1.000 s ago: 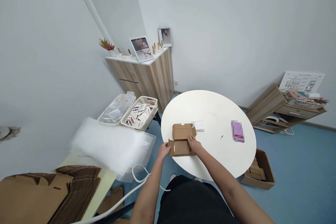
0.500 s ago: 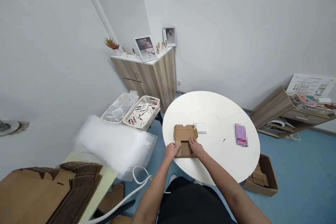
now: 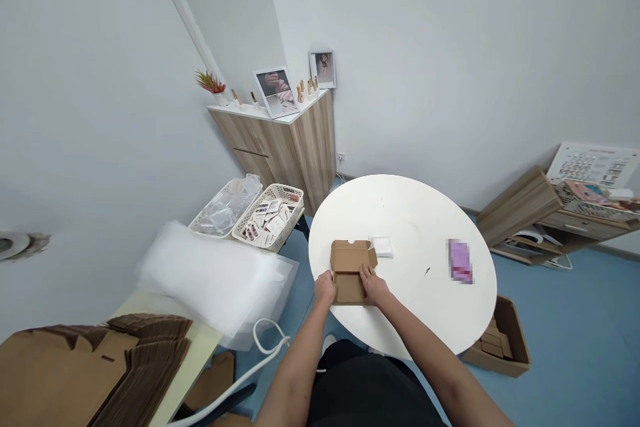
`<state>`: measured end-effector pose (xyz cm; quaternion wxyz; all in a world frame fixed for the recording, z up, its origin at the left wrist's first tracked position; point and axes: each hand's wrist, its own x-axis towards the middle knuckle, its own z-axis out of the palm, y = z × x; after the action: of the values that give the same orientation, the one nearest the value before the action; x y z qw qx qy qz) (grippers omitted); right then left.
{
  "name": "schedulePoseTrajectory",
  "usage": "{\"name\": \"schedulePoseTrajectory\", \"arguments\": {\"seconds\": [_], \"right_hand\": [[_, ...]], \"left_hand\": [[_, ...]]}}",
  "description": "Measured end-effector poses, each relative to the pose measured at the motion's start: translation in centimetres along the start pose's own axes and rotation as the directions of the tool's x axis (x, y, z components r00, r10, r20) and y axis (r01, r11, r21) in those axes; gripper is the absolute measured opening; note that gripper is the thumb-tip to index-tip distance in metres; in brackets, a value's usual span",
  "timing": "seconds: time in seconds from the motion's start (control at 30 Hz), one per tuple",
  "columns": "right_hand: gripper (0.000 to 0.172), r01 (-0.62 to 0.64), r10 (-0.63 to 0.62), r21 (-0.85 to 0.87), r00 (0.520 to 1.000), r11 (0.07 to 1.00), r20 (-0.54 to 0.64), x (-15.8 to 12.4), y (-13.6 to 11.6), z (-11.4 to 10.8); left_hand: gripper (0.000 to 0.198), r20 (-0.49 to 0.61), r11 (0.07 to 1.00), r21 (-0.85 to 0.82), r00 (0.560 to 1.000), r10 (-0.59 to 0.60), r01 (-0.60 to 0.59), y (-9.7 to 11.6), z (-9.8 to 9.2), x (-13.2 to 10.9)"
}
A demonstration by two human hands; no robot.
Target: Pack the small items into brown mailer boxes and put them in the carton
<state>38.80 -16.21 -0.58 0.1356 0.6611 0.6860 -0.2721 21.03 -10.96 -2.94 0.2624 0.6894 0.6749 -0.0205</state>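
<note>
A small brown cardboard box (image 3: 350,287) with its lid raised lies on the white round table (image 3: 415,213). My left hand (image 3: 325,288) grips the box's left wall with closed fingers. At the right wall, my right hand (image 3: 373,285) is closed around the edge, its fingertips reaching inside near the lid's fold. The inside of the box shows bare cardboard. Just behind the lid's right flap lies a white folded packet (image 3: 383,246). Farther right on the table rests a purple item (image 3: 460,261), blurred by pixelation.
On the left, a side table bears flat brown cardboard (image 3: 65,367), clear plastic sheets (image 3: 210,273) and two white baskets, one with printed cards (image 3: 270,221). An open carton (image 3: 515,337) with small boxes stands on the floor at right. A white cable (image 3: 240,380) hangs near my left arm.
The left flap that lay over the box's inside is now folded in along the left wall, leaving the bottom uncovered. Both hands stay at the box's sides.
</note>
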Motion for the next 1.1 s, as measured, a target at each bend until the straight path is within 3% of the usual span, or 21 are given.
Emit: {"name": "schedulePoseTrajectory", "arguments": {"seconds": [0.47,0.6,0.67,0.73,0.83,0.93,1.1], "right_hand": [[0.113,0.001,-0.001,-0.001,1.0,1.0,-0.018,0.2,0.2,-0.2],[0.113,0.022,-0.022,0.003,0.999,1.0,-0.036,0.6,0.4,0.1],[0.113,0.035,-0.034,0.008,0.999,0.999,-0.043,0.8,0.6,0.1],[0.112,0.047,-0.046,0.007,0.997,0.999,-0.054,0.9,0.7,0.0],[0.11,0.075,-0.074,0.009,0.993,0.997,-0.09,1.2,0.8,0.0],[0.109,0.093,-0.091,0.013,0.99,0.996,-0.112,1.5,1.0,0.2],[0.11,0.125,-0.116,0.044,0.979,0.991,-0.17,2.4,1.7,0.8]], "left_hand": [[0.026,-0.115,0.969,-0.023,0.963,0.242,-0.246,-1.4,1.8,-0.4],[0.056,-0.329,0.92,-0.119,0.888,0.32,-0.375,-2.3,1.9,-1.0],[0.074,-0.381,0.883,-0.125,0.844,0.378,-0.452,-2.8,1.8,-1.4],[0.089,-0.352,0.852,-0.087,0.816,0.459,-0.516,-3.1,1.7,-1.6],[0.105,-0.217,0.806,-0.035,0.792,0.571,-0.591,-3.1,1.9,-1.6],[0.105,-0.117,0.769,-0.033,0.766,0.632,-0.639,-2.4,2.5,-1.4],[0.098,-0.096,0.764,-0.037,0.764,0.639,-0.644,-1.5,3.7,-0.6]]}}
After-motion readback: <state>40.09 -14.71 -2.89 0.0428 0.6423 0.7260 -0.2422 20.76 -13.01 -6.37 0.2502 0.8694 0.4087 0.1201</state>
